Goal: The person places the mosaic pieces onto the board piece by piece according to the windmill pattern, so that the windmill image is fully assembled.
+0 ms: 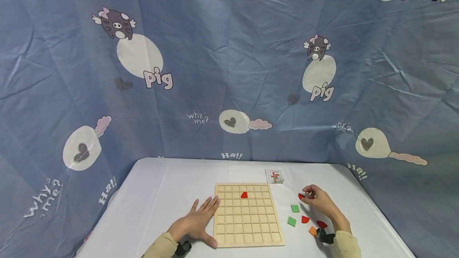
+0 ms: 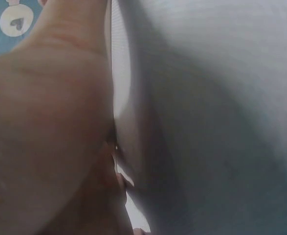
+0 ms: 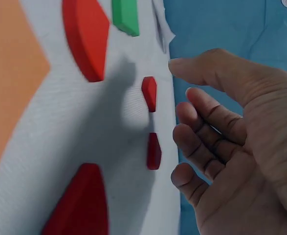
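A wooden grid board (image 1: 246, 219) lies on the white table, with one red quarter-circle piece (image 1: 244, 195) in a cell near its top. My left hand (image 1: 193, 224) rests with spread fingers along the board's left edge, thumb and fingertips at the rim. Its palm fills much of the left wrist view. To the right of the board, my right hand (image 1: 320, 202) hovers low over a red piece (image 1: 301, 196). The right wrist view shows loosely bent fingers, thumb apart, nothing held; two small red pieces (image 3: 149, 94) lie on the table just beyond the fingertips.
Below the right hand lie two green squares (image 1: 292, 221), a red quarter-circle (image 1: 305, 219), a larger-looking red piece (image 1: 322, 224) and an orange piece (image 1: 312, 231). A picture card (image 1: 274, 176) with a grid lies behind the board. Blue printed cloth (image 1: 251, 142) hangs around the table.
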`<state>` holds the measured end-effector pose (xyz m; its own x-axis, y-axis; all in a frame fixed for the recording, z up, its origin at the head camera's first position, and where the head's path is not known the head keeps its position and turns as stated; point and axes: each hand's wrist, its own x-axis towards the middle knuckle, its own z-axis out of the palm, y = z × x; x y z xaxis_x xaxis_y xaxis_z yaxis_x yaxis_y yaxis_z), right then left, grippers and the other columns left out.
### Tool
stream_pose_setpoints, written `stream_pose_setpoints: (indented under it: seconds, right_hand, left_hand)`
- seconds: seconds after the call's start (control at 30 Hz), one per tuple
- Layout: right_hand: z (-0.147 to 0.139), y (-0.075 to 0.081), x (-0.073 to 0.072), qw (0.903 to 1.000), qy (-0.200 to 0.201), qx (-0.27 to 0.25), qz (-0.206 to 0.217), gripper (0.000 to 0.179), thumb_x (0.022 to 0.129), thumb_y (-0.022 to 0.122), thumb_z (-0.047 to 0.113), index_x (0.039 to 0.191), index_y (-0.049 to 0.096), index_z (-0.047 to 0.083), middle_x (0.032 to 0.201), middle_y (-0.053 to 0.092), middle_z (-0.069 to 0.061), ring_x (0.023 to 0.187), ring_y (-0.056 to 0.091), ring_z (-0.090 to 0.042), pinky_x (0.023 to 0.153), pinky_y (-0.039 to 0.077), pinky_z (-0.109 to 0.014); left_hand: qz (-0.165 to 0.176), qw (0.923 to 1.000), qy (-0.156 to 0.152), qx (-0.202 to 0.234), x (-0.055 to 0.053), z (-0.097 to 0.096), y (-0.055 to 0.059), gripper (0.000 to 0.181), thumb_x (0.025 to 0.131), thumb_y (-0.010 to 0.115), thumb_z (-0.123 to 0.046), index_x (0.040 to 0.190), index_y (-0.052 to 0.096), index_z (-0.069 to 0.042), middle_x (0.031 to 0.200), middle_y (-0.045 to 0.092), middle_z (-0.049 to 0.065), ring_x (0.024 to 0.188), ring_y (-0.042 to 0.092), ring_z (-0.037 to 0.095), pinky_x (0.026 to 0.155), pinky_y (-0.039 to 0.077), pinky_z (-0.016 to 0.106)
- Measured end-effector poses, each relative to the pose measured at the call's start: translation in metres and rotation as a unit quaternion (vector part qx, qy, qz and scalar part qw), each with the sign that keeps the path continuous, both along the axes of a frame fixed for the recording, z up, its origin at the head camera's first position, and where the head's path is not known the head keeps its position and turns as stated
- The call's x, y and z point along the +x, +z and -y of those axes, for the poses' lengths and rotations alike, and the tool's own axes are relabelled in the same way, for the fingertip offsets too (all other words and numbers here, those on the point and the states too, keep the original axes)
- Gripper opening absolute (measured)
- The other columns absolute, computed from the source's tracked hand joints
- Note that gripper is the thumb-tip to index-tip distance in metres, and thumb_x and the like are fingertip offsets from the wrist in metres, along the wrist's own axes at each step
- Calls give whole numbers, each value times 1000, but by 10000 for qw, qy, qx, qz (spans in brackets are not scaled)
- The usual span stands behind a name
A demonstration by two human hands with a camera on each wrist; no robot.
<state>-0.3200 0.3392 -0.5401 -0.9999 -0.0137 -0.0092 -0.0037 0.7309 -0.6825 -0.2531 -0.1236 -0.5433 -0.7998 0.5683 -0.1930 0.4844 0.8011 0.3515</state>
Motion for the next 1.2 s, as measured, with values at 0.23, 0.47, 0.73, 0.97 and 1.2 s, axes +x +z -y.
stream_pose_setpoints:
  seconds: [0.23, 0.47, 0.73, 0.97, 1.2]
  right_hand:
    - [-1, -6, -4, 9996, -70, 194, 169, 42, 76, 81, 13, 109, 60, -2, 93, 59, -7, 84, 53, -19, 70, 47, -28]
    - [-1, -9, -5, 9992, -24, 374, 152, 31, 79, 76, 9, 105, 62, -1, 92, 60, -7, 83, 53, -18, 70, 48, -29]
    - [1, -5, -3, 9992, -4, 355, 166, 26, 80, 75, 8, 101, 63, -1, 88, 60, -5, 79, 53, -17, 67, 47, -29]
    - [-1, -10, -8, 9993, -7, 343, 138, 25, 80, 75, 8, 101, 63, 0, 88, 60, -6, 79, 53, -17, 66, 47, -29]
    - [5, -11, -10, 9992, -81, 381, 72, 26, 80, 74, 11, 101, 63, 2, 89, 61, -5, 80, 54, -18, 68, 48, -29]
  left_hand:
    - [-39, 10000, 7, -4, 0, 0, -3, 135, 59, 73, -73, 155, 5, -7, 164, 4, 10, 151, 6, 33, 117, 3, 65]
    - [-29, 10000, 19, -6, -1, 0, -6, 135, 58, 73, -73, 156, 5, -7, 164, 3, 10, 151, 6, 33, 117, 2, 64]
    - [4, 10000, 49, -3, 1, -2, -2, 134, 59, 75, -71, 156, 6, -7, 164, 4, 10, 151, 6, 33, 117, 2, 64]
    - [14, 10000, 63, -25, 2, -2, -1, 134, 60, 75, -71, 156, 6, -7, 164, 3, 9, 151, 6, 33, 117, 2, 63]
    - [-38, 10000, 63, -40, 1, -1, -2, 134, 59, 75, -70, 155, 7, -7, 164, 4, 9, 151, 6, 32, 117, 2, 63]
